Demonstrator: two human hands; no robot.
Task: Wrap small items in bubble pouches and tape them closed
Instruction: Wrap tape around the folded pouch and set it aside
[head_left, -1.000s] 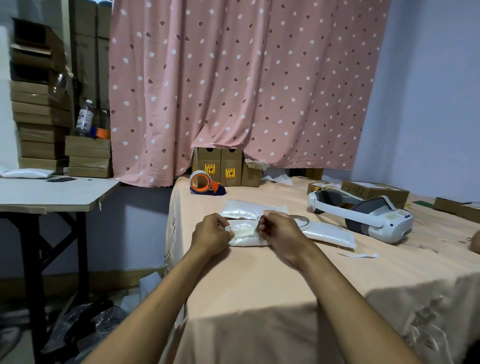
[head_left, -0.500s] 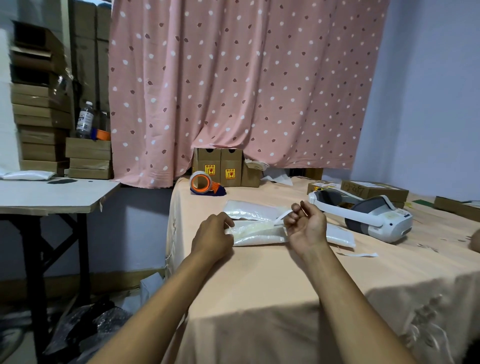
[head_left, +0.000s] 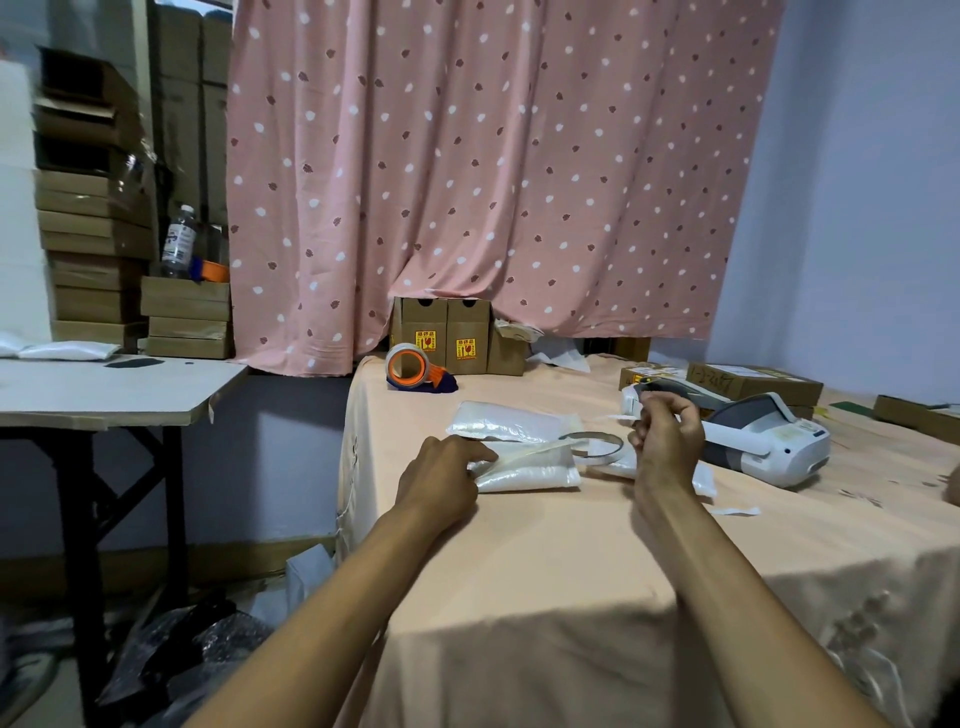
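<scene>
A white bubble pouch (head_left: 535, 467) lies on the peach tablecloth, its flap folded over. My left hand (head_left: 441, 478) presses down on the pouch's left end. To the right, my right hand (head_left: 667, 441) is raised a little above the table, its fingers pinched on a thin white strip (head_left: 618, 417) that trails left toward the pouch. A second pouch (head_left: 504, 421) lies just behind the first. Another pouch (head_left: 613, 460) lies partly hidden under my right hand. A thin ring of tape (head_left: 597, 441) rests between them.
An orange tape dispenser (head_left: 410, 366) stands at the back left of the table (head_left: 519, 571), before small brown boxes (head_left: 441, 338). A white headset (head_left: 763, 441) and flat cartons (head_left: 753, 382) lie right. A loose paper strip (head_left: 735, 512) lies near my right forearm. A side table (head_left: 104, 389) stands left.
My right hand has drawn away from the pouch to the right and upward, peeling the white strip with it. My left hand has stayed on the pouch's left end.
</scene>
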